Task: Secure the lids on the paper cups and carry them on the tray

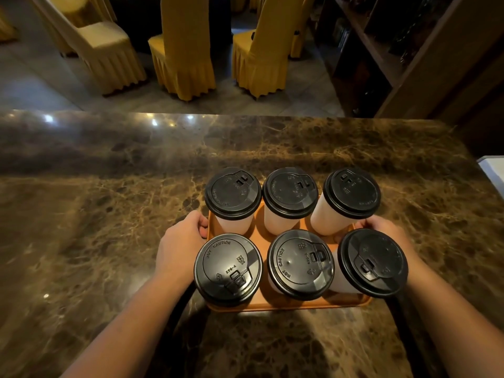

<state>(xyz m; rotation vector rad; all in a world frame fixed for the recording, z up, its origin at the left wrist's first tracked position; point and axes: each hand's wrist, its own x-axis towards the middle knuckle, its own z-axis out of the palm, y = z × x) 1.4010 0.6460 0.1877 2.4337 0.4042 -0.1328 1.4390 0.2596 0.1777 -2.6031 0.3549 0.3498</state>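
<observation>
Orange tray (286, 305), smooth, rounded corners, low rim; it sits over the near part of a glossy brown veined marble table (109, 214), whether resting or lifted cannot be told. Six paper cups (281, 222), pale tapered walls, upright in two rows of three, fill the tray. Each carries a round black plastic lid (227, 268), embossed, with a sip tab; all six look seated flush. Cup contents hidden. Left hand (178, 244): grip clenched on the tray's left edge, thumb on the rim. Right hand (387, 230): on the right edge, mostly behind a cup, grip closed on the tray as far as seen. Wide bare marble left and beyond. Yellow skirted chairs (185, 50) past the far edge; wooden shelving (395, 64) at right
</observation>
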